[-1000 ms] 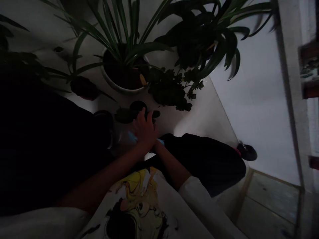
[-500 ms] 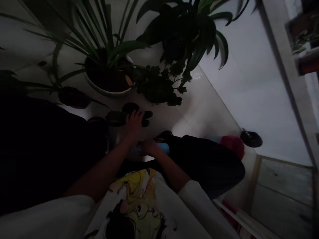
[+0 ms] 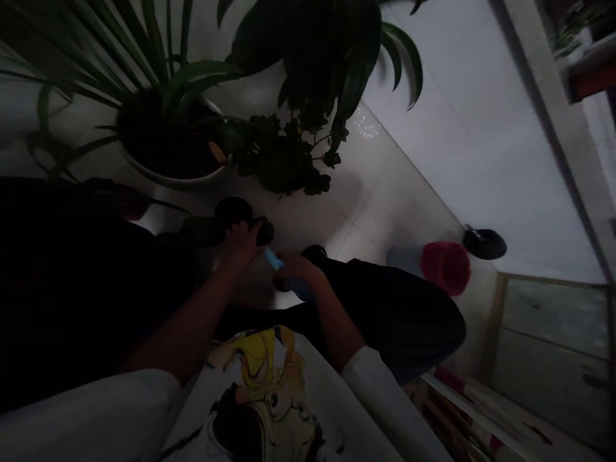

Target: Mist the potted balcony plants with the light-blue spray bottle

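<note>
In the dim head view, my left hand (image 3: 243, 242) rests over a small dark plant (image 3: 264, 231) low above the floor. Its fingers are bent around the leaves, partly lost in shadow. Just behind stands a round black shape (image 3: 233, 208), perhaps a small pot. My right hand (image 3: 301, 266) is wrapped round a blue spray bottle (image 3: 274, 258). The bottle's light blue head points towards the plant, and its darker body shows below the palm. Both hands are close together between my knees.
A large white-rimmed pot (image 3: 168, 183) with long-leaved plant stands ahead on the left. Beside it grows a small bushy plant (image 3: 283, 163), under broad dark leaves (image 3: 356, 77). A red-lined bin (image 3: 445, 266) and black dish (image 3: 485, 244) are by the wall at right.
The spray bottle has turned, so its light blue head now shows between my hands. My left hand has shifted slightly left and down. The whole view has swung a little right.
</note>
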The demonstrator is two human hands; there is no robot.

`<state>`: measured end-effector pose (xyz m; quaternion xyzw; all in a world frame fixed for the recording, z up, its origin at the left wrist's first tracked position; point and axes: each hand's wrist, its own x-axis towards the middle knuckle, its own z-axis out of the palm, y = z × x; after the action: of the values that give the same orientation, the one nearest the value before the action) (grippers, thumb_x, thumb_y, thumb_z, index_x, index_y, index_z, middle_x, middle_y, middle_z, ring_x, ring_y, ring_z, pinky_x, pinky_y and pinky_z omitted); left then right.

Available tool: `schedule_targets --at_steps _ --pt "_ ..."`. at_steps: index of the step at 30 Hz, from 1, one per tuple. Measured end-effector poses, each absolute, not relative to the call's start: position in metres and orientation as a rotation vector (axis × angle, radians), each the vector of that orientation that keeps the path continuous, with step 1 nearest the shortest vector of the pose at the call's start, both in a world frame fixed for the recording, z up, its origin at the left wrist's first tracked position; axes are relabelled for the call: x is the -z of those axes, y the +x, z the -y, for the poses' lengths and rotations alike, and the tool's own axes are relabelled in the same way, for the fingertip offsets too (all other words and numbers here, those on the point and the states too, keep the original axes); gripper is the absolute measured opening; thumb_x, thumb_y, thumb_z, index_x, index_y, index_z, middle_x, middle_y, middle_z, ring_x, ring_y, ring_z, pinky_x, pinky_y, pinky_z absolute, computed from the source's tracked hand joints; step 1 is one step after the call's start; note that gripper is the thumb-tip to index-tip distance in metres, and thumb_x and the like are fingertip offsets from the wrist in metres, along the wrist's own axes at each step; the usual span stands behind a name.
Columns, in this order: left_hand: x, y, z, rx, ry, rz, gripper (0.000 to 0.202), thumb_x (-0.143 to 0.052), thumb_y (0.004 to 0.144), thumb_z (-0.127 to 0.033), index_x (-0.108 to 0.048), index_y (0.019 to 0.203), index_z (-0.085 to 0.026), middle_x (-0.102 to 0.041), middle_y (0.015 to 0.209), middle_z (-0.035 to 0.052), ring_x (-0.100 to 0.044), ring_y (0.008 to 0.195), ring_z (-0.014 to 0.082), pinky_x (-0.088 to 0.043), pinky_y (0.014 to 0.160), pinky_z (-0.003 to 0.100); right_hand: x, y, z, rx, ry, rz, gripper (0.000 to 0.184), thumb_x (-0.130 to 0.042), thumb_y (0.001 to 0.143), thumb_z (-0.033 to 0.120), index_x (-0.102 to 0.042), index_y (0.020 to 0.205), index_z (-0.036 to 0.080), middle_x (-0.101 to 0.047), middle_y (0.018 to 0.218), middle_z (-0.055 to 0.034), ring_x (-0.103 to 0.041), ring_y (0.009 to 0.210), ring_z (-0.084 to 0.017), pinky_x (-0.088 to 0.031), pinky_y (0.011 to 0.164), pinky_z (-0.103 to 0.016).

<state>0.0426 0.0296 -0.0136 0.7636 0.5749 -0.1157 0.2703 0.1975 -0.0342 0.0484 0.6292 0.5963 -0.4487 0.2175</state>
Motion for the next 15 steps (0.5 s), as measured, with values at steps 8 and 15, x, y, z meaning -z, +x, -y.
schedule_targets --at_steps 8,15 --pt "0.018 0.037 -0.037 0.281 2.076 -1.416 0.065 -0.072 0.085 -0.025 -0.049 0.145 -0.016 -0.050 0.153 0.0194 -0.034 0.149 0.0362 -0.023 0.122 0.058 -0.045 0.221 0.018 1.061 2.206 -1.422 0.053 -0.061 0.090 0.039 -0.050 0.137 0.018 -0.073 0.121 -0.0155 -0.070 0.114 -0.033 -0.053 0.090 -0.038" --pt "0.002 0.021 -0.038 0.419 2.149 -1.478 0.051 -0.057 0.088 -0.016 -0.058 0.140 -0.018 -0.057 0.137 0.0220 -0.050 0.129 0.0414 -0.037 0.109 0.058 -0.035 0.205 0.007 1.094 2.291 -1.380 0.052 -0.058 0.092 0.044 -0.051 0.136 0.018 -0.072 0.123 -0.0135 -0.070 0.114 -0.030 -0.054 0.089 -0.036"
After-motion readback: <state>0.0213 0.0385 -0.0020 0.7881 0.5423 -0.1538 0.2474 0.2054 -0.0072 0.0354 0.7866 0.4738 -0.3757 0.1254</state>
